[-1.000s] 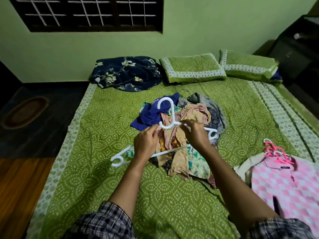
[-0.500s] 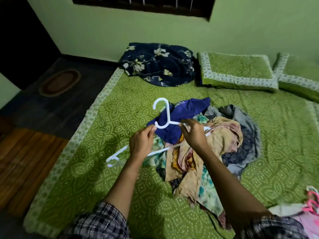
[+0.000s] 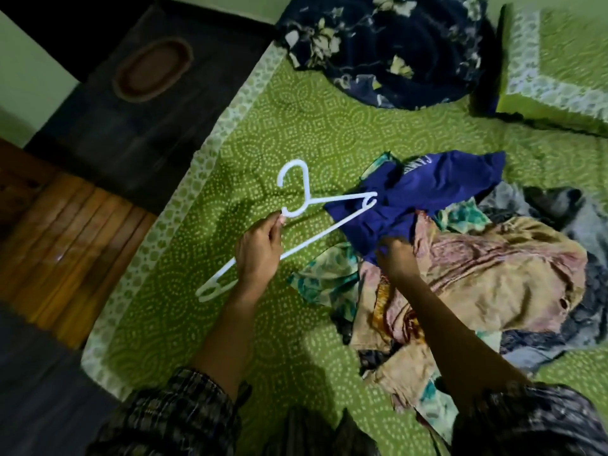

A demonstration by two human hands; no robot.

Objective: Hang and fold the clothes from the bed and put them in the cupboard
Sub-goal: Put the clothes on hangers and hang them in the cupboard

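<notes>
We see the left hand [image 3: 260, 248] pinching the white hanger [image 3: 312, 236] at its neck, over the bed [image 3: 296, 126] just left of the clothes pile [image 3: 493, 274] — right hand [image 3: 394, 256] on the blue garment [image 3: 427, 192], fingers blurred, so we can't tell if it grips.

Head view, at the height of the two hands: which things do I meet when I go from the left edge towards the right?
Wooden floor → green bedsheet → left hand, holding the white hanger → right hand → beige garment.
</notes>
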